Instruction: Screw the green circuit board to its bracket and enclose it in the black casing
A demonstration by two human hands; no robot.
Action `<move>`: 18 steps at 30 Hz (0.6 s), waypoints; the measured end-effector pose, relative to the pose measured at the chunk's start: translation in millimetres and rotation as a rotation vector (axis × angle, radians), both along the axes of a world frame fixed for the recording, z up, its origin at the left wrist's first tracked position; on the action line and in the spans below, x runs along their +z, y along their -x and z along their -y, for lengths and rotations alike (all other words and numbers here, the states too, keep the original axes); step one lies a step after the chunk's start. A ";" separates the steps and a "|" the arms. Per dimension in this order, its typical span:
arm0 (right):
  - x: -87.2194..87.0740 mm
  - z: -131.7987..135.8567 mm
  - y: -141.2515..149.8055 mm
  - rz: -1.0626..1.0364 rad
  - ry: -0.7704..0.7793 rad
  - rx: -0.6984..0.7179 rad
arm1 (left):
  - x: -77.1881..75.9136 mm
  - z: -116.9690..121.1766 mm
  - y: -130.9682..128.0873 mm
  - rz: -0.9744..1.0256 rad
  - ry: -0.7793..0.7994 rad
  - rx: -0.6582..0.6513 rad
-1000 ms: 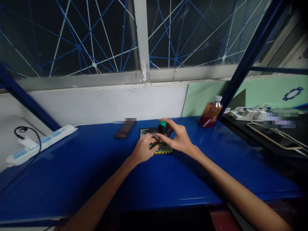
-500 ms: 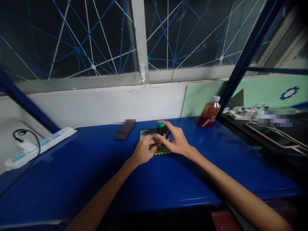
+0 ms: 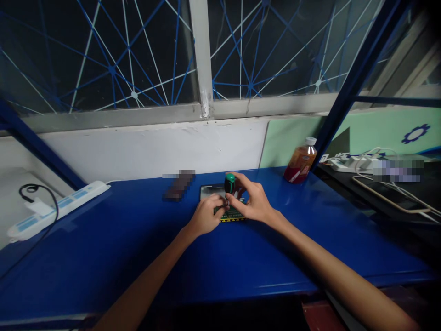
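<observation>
A screwdriver (image 3: 229, 184) with a green-topped black handle stands upright over a small flat case or board. My right hand (image 3: 253, 198) curls its thumb and fingers around the handle from the right. Close to the shaft's lower end, my left hand (image 3: 207, 214) has its thumb and fingertips pinched together. Whatever lies between them is hidden by the fingers. Beneath both hands is the flat green item (image 3: 234, 215), with rows of pale marks and a yellow-and-black striped front edge. At its back left shows a dark-rimmed grey panel (image 3: 206, 190), partly covered by my left hand.
A blurred dark object (image 3: 179, 186) lies left of the hands on the blue table (image 3: 138, 257). A white power strip (image 3: 62, 209) with a black cable is at far left. A drink bottle (image 3: 300, 163) stands at back right, near a blue post. Cables (image 3: 396, 186) lie further right.
The camera view has shifted slightly. The screwdriver handle has moved a little left and turned in my right fingers. Both hands stay nearly in place over the green item.
</observation>
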State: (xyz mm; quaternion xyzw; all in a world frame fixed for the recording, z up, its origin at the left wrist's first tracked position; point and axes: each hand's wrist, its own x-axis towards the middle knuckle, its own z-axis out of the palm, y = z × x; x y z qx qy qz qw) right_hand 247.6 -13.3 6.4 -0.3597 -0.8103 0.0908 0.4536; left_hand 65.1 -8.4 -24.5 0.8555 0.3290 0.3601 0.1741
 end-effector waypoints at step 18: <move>-0.4 -1.1 0.6 -0.024 0.006 -0.040 | 0.0 0.5 0.4 -0.023 -0.034 0.073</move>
